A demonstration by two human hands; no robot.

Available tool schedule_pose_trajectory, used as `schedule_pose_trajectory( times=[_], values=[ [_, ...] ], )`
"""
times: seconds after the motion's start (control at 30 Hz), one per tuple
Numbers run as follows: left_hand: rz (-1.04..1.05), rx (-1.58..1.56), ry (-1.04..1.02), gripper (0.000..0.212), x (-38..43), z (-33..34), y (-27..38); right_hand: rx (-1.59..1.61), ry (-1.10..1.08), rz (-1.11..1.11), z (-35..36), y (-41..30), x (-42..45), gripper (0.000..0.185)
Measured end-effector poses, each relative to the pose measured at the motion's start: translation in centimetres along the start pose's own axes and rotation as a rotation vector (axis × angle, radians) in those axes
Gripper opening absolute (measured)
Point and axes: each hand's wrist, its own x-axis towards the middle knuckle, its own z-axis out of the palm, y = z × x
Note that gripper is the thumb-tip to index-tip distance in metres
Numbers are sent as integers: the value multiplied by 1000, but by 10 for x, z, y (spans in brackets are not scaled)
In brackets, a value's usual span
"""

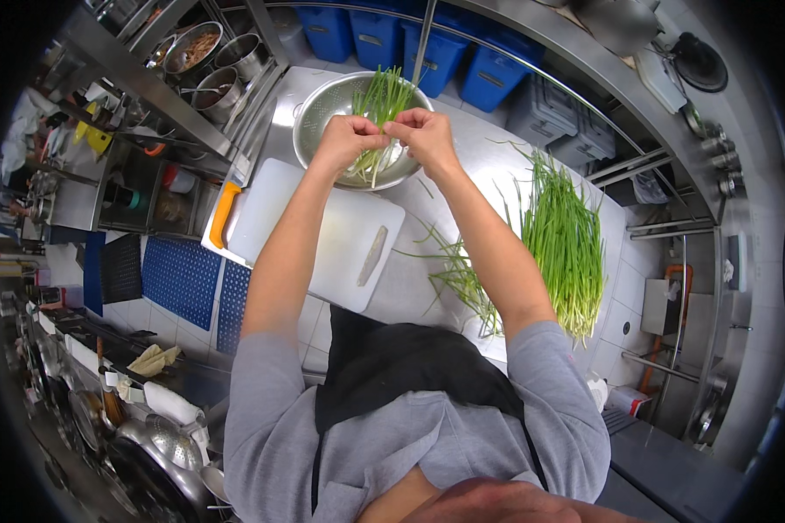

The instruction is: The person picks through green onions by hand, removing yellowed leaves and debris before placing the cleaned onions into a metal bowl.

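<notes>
Both my hands meet over a perforated steel colander [309, 131] at the far side of the steel table. My left hand [350, 140] and my right hand [425, 136] pinch a small bunch of green chives or garlic chives [383, 95] between fingertips and thumbs. Their green tips point away from me, and pale stems hang below my fingers over the bowl, where more stems lie. A large pile of the same greens [559, 242] lies to the right of my right forearm. Loose, scattered strands [464, 278] lie partly under that forearm.
A white cutting board [347, 229] lies nearer me, left of centre, beside an orange handle [223, 214] at the table's left edge. Steel pots and a bowl of food [199, 49] stand on the left shelf. Blue bins [497, 75] stand beyond the table.
</notes>
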Motion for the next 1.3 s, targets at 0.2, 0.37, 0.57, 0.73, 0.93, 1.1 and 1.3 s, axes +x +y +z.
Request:
schedule_pose_trajectory(
  times=[0.2,0.37,0.57,0.73,0.93,1.1,1.3],
  values=[
    [-49,-70,8,14,-2,2,3,76,-5,39,-2,7,3,14],
    [-70,-67,-16,14,-1,2,-5,105,116,-30,-1,4,6,15],
    [9,259,220,18,11,-13,-34,167,132,-14,-7,-10,4,17],
    [26,110,74,20,-11,17,18,193,122,11,-7,-2,-7,18],
    [-56,-57,-52,18,-30,33,32,246,219,-63,-11,-10,-11,18],
    [-213,-406,-96,18,-50,46,57,235,140,-68,-22,-22,-27,19],
    [-189,-273,-173,20,-62,50,51,338,202,-46,-40,-31,-38,18]
  ],
)
